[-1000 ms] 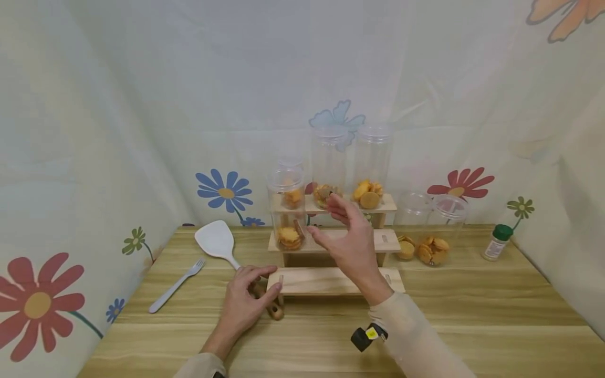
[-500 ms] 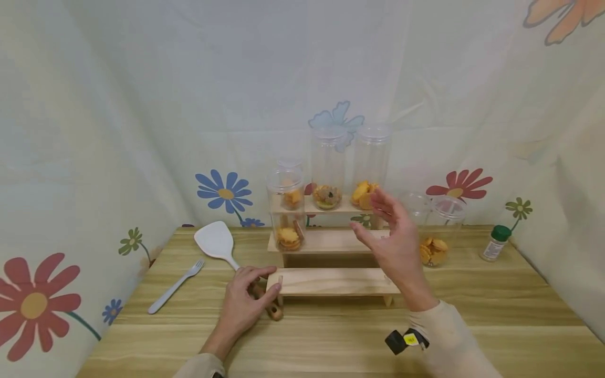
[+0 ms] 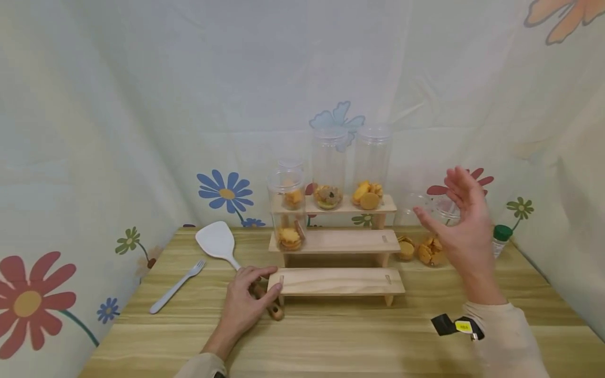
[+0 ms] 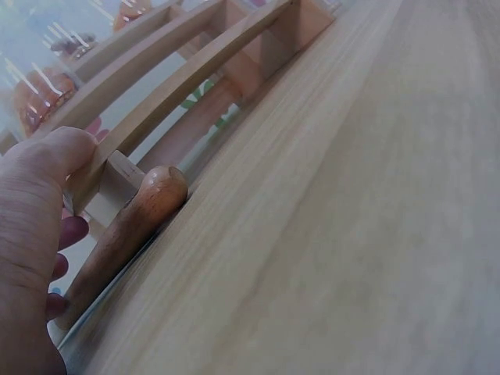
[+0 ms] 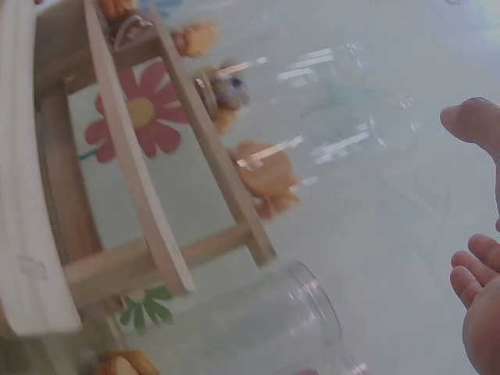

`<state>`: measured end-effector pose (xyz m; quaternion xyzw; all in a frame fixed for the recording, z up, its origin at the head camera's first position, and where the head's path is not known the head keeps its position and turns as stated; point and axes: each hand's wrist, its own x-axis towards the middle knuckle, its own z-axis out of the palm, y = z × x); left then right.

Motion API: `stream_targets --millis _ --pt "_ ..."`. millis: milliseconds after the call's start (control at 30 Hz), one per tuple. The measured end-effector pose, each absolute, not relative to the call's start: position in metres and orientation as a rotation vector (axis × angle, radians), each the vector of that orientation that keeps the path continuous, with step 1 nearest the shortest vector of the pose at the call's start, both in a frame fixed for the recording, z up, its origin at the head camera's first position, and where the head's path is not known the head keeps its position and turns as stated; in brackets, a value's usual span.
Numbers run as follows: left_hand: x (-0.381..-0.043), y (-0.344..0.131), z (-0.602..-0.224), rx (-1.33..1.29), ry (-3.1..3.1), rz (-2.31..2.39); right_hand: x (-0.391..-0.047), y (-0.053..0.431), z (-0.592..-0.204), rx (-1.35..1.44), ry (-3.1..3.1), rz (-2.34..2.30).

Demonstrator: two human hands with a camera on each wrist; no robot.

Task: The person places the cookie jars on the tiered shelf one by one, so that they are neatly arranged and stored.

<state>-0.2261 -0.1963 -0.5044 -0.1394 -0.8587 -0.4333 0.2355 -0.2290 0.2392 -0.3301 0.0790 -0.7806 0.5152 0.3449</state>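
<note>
Both hands were apart: the left hand (image 3: 242, 303) gripped the left end of the wooden rack (image 3: 334, 241), and the right hand (image 3: 467, 235) held nothing, raised to the right of the rack with its thumb and fingers spread from each other. On the left side, the thumb and fingers pinched the lowest of the rack's three stepped boards. The white spatula (image 3: 216, 239) lay left of the rack, its brown handle running under that hand to end in front of the rack's left corner; whether the fingers touched the handle, one could not tell. Farther left of the rack lay the pale fork (image 3: 177, 286), flat on the table (image 3: 331, 341).

Nearest the right hand were two clear jars standing on the table just right of the rack: an inner jar (image 3: 407, 220) and an outer jar (image 3: 432, 236), the latter partly hidden by the thumb and palm. Both had biscuits at the bottom. Beyond them, well right of the rack, a green-capped bottle (image 3: 502, 233) showed partly behind the hand.

On the rack, a lidded jar (image 3: 287, 207) stood upright at the left end of the middle board. Along the top board stood a rear jar (image 3: 290, 164), partly hidden behind it, then a central jar (image 3: 327, 163) and a right-end jar (image 3: 373, 160), biscuits in each. Flower-printed fabric (image 3: 264, 79) hung behind the rack.
</note>
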Motion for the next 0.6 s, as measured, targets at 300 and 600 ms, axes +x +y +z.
stream_targets --millis 300,600 --pt "-0.227 -0.196 -0.505 -0.379 -2.356 -1.186 -0.238 0.274 -0.333 0.043 -1.974 1.384" --pt "-0.226 -0.197 -0.505 -0.383 -2.361 -1.188 -0.251 0.294 -0.354 -0.123 -2.112 1.427"
